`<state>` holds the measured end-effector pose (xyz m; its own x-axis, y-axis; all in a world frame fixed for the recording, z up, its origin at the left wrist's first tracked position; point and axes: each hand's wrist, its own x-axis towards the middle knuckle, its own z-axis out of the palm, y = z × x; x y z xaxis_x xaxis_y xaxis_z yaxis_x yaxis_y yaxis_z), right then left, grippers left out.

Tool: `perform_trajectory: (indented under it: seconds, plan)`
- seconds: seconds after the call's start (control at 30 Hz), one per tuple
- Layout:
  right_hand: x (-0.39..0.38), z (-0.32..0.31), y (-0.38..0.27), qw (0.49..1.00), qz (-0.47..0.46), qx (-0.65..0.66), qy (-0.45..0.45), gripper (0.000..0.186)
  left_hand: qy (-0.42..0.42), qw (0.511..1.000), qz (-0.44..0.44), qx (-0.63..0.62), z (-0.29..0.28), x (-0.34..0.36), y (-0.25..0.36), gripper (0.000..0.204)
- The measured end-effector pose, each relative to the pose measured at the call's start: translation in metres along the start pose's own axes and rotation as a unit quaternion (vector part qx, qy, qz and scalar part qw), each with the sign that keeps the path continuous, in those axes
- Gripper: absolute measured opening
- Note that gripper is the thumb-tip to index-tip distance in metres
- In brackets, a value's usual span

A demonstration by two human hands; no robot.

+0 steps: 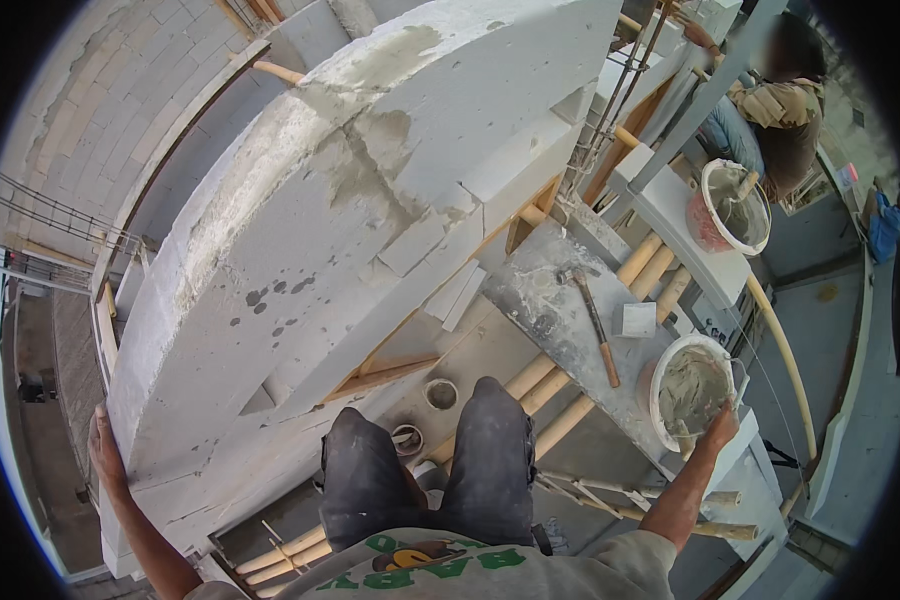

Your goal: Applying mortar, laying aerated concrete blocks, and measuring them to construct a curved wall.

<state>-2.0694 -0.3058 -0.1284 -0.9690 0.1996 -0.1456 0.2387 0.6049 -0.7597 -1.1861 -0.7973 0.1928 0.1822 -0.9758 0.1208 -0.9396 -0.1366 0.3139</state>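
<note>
My left hand lies against the left outer edge of a pale curved block wall, its fingers stretched out. Damp mortar smears and dark wet spots mark the wall's face. On the right, my right hand closes on the rim of a white bucket of grey mortar. Part of its fingers is hidden at the rim. The bucket stands at the end of a mortar-stained board. A hammer with a wooden handle lies on this board, beside a small white block.
Bamboo poles support the board. A second mortar bucket stands farther right, near another person. Two small pails sit below, near my knees. A metal post and rebar rise beyond the wall.
</note>
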Motion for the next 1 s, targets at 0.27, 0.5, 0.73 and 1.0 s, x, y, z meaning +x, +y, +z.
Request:
perform_trajectory:
  seconds: [0.27, 0.5, 0.73, 1.0]
  plan:
    - [-0.057, 0.101, 0.019, 0.89, -0.281, -0.23, 0.277, 0.063, 0.11, 0.993, -0.033, 0.041, -0.03, 0.008, -0.057, 0.071]
    - [-0.147, 0.224, -0.024, 0.897, -0.435, -0.061, 0.056, 0.059, 0.114, 0.988, -0.023, 0.098, -0.063, 0.02, -0.082, 0.072]
    - [-0.135, 0.348, 0.038, 0.854, -0.503, -0.134, 0.008, 0.055, 0.149, 0.975, -0.016, 0.165, -0.069, 0.009, -0.055, 0.074]
    - [-0.104, 0.355, 0.136, 0.845, -0.411, -0.341, -0.033, 0.064, 0.159, 0.97, -0.036, 0.181, -0.055, 0.0, -0.046, 0.075]
